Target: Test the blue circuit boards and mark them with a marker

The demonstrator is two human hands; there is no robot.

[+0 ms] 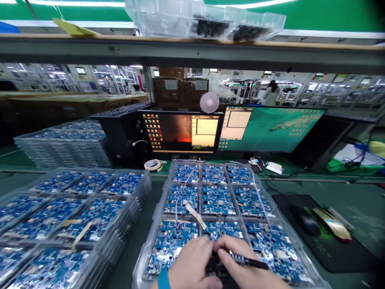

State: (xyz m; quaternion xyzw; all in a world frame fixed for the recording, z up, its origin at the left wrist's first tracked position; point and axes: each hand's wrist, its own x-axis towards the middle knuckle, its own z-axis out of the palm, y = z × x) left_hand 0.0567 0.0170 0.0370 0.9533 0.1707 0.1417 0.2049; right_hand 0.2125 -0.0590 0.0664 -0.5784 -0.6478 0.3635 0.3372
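Observation:
Low in the head view, both my hands meet over the near middle compartment of a clear plastic tray [140, 268] of blue circuit boards [216, 200]. My right hand [243, 261] is closed with a black pen [249, 261] in its grip, the barrel slanting to the right. Beside it, my left hand [192, 261] has its thumb and fingers bent in, nearly touching the right fingertips. Something dark lies between the hands; what the left fingers hold is hidden. A blue wristband [164, 279] circles my left wrist. A strip of masking tape [196, 216] lies across the boards just ahead.
Stacked board trays [117, 245] stand on the left, with another stack [63, 140] behind. Thin cables [257, 192] cross the tray. Two monitors [183, 132] and a tape roll [153, 165] are ahead. A mouse [305, 220] lies right. A shelf [192, 52] runs overhead.

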